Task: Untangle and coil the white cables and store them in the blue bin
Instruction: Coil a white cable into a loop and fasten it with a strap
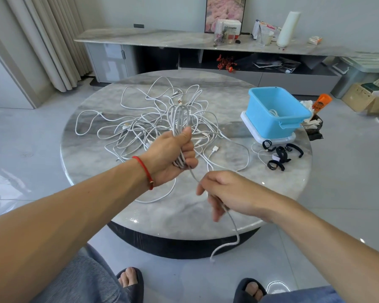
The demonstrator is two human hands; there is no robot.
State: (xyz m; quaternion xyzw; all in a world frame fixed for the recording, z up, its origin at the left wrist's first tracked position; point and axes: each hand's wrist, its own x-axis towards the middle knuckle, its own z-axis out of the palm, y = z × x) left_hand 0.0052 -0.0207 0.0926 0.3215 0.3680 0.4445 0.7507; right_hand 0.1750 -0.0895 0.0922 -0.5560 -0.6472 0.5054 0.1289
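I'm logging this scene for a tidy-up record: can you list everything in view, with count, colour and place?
cable bundle: one, white, held upright above the table
loose cables: several, white, tangled at table centre
bin: one, blue, table right, a cable inside
tray: one, white, under the bin
straps: several, black, in front of the bin
table: one, grey marble, round
vase: one, white, on the sideboard
cardboard box: one, brown, floor far right
slippers: two, dark, on the feet
left hand: grips the bundle, red wrist cord
right hand: fingers pinch the bundle's loose tail
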